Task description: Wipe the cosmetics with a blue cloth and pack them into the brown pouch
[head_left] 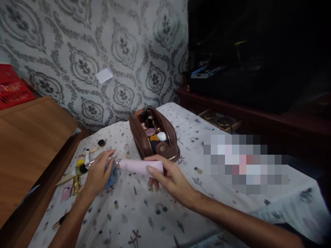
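A white cloth (124,220) printed with small plants and fruit spreads below the patterned wall (124,34), and on it, up against the far middle, stands a brown bag (141,137), its zip wide open. Inside I can see a white round lid (162,136), a mauve round piece (150,131) and something orange-yellow (154,137) packed close together.

In front of the bag is the pink tube (139,166), pale, smooth and slim, lying nearly level in the air above the cloth. Its broad end is to the right; its narrower, shiny end points left. The right hand (172,177) has that broad end, thumb on the near side, index finger over the top, the fingers closed around it, with the other fingertips curled below.

The left hand (99,174) is by the shiny end, its fingers partly bent and a little apart. Something blue (110,176) shows under them; whether they grip it or only touch it, I can't tell.

Smaller things lie left of that hand: a pink item (66,192), a gold tube (76,185), a white tube (87,156) standing out among them, and a dark round pot (101,142) farther back.
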`<state>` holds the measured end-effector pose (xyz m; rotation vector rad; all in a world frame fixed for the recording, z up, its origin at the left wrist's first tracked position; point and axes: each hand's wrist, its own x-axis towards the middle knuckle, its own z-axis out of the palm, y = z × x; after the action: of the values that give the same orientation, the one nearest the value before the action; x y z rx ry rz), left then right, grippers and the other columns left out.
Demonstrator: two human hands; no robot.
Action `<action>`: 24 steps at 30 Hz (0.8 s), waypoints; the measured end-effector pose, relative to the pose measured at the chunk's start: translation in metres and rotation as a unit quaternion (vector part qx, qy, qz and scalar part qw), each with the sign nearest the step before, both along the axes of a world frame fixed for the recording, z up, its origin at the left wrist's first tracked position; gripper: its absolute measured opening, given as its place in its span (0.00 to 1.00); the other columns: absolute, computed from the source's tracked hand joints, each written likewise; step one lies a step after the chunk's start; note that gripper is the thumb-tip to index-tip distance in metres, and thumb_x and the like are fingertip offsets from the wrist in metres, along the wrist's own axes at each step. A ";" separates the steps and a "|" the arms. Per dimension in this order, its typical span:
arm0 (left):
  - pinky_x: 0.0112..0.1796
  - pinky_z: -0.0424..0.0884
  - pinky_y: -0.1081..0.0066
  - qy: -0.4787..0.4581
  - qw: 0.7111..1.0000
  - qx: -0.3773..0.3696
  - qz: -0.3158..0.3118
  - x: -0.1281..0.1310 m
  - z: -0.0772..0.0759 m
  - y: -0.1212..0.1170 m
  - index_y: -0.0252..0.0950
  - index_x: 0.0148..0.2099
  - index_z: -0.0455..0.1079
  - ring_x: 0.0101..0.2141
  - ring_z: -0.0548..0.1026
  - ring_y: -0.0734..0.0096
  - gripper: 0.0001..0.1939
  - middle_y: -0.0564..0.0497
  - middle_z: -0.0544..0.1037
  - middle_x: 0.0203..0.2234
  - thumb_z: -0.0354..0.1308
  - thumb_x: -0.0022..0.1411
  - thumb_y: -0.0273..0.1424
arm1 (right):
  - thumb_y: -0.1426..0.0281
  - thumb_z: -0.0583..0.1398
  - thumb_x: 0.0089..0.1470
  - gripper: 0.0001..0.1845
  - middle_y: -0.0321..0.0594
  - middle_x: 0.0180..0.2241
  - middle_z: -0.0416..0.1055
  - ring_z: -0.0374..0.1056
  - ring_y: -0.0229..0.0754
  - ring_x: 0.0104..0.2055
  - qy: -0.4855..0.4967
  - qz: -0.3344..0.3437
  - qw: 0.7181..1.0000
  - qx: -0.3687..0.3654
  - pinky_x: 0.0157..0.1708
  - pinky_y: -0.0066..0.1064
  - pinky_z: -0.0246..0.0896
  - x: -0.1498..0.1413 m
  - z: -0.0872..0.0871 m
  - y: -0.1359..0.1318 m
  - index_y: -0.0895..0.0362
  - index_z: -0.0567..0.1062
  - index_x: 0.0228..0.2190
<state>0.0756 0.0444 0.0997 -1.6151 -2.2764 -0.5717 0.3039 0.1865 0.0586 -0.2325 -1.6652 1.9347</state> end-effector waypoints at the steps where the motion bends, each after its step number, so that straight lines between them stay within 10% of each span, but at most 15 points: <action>1: 0.54 0.70 0.60 0.010 0.999 0.003 -0.034 0.008 0.002 0.012 0.35 0.58 0.68 0.53 0.74 0.58 0.21 0.42 0.76 0.51 0.43 0.71 0.39 | 0.52 0.59 0.58 0.25 0.35 0.21 0.72 0.66 0.35 0.20 0.002 -0.022 1.000 0.014 0.21 0.27 0.63 0.008 0.007 0.004 0.60 0.70 0.46; 7: 0.63 0.62 0.55 0.081 0.978 -0.002 -0.193 0.038 0.008 0.077 0.34 0.65 0.60 0.64 0.63 0.58 0.22 0.38 0.66 0.62 0.44 0.73 0.33 | 0.54 0.59 0.61 0.20 0.35 0.19 0.72 0.67 0.36 0.19 0.046 -0.177 0.981 0.070 0.21 0.28 0.64 0.045 0.050 0.039 0.57 0.72 0.44; 13: 0.63 0.63 0.55 0.103 0.973 -0.012 -0.206 0.037 0.004 0.081 0.41 0.68 0.57 0.66 0.60 0.60 0.23 0.43 0.62 0.66 0.42 0.74 0.32 | 0.52 0.60 0.59 0.21 0.35 0.18 0.72 0.66 0.37 0.18 0.039 -0.255 0.958 0.124 0.19 0.28 0.62 0.046 0.061 0.073 0.58 0.73 0.40; 24: 0.62 0.64 0.57 0.041 0.981 0.035 -0.188 0.036 -0.010 0.071 0.44 0.68 0.54 0.66 0.61 0.61 0.23 0.44 0.62 0.66 0.45 0.73 0.32 | 0.76 0.55 0.57 0.10 0.34 0.15 0.71 0.68 0.37 0.18 -0.191 -0.179 0.884 0.387 0.24 0.25 0.64 -0.032 0.111 0.118 0.63 0.76 0.35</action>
<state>0.1118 0.1156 0.0894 -2.0064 -1.8787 -0.6479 0.2718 0.3048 0.1697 -0.5746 -2.3135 0.8796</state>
